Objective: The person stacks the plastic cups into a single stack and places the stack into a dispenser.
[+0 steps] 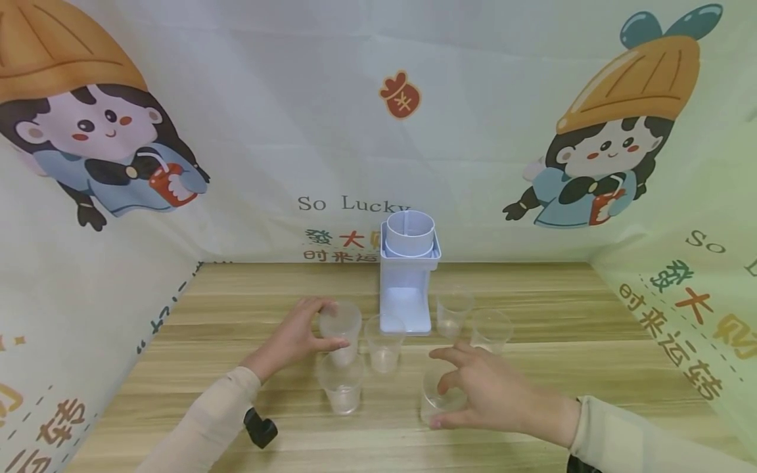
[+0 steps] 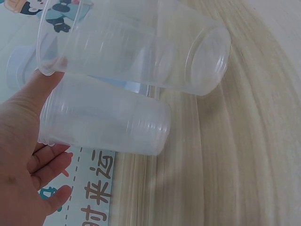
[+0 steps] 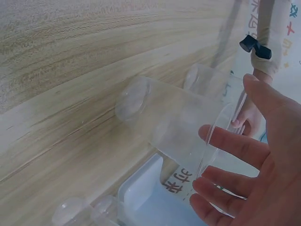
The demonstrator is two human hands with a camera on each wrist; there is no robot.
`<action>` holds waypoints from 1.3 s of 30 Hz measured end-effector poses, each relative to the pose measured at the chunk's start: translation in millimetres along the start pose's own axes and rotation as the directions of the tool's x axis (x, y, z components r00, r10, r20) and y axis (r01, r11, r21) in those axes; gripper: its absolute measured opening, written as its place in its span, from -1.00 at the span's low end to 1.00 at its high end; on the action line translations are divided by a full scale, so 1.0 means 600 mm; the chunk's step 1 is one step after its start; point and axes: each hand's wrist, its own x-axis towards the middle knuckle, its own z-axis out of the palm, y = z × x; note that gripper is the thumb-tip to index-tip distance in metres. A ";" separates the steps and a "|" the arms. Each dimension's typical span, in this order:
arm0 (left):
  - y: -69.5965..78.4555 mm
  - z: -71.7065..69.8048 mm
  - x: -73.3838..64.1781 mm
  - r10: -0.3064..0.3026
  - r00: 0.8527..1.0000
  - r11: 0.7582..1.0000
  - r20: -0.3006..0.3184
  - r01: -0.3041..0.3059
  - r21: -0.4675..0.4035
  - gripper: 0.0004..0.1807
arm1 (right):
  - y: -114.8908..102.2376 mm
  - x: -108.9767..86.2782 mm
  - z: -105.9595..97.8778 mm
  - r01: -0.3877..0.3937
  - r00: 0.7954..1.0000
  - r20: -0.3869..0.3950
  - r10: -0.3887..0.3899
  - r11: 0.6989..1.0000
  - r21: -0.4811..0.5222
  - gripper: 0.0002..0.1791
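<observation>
My left hand (image 1: 301, 335) is around a cloudy stack of nested clear plastic cups (image 2: 108, 115). Its thumb crosses the near side close to the rims, and its fingers are on the far side. A single clear cup (image 1: 343, 389) stands just in front of that stack. Over at the right, my right hand (image 1: 481, 387) has its fingers spread at the rim of another clear cup (image 3: 174, 120), with the thumb held away from it. Between the hands, a little farther back, stands a clear cup (image 1: 384, 348).
A pale blue plastic stand with a round cup-shaped top (image 1: 408, 276) stands at the table's back middle. To its right are two clear cups (image 1: 454, 312) (image 1: 492, 332). A printed cloth (image 1: 473, 131) walls off the back and sides of the wooden table (image 1: 225, 309).
</observation>
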 end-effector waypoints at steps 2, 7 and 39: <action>0.000 0.000 -0.001 -0.001 1.000 1.000 0.000 0.001 -0.002 -0.22 | 0.000 0.000 0.001 0.003 1.000 0.009 -0.003 1.000 0.010 -0.49; 0.001 -0.001 -0.002 -0.007 1.000 1.000 0.003 0.007 -0.007 -0.22 | 0.002 0.002 0.005 0.005 0.999 0.032 -0.006 1.000 0.022 -0.54; 0.000 -0.002 -0.003 -0.017 1.000 1.000 0.014 0.017 -0.004 -0.23 | 0.004 0.008 0.032 0.085 0.996 -0.022 -0.083 0.994 0.074 -0.57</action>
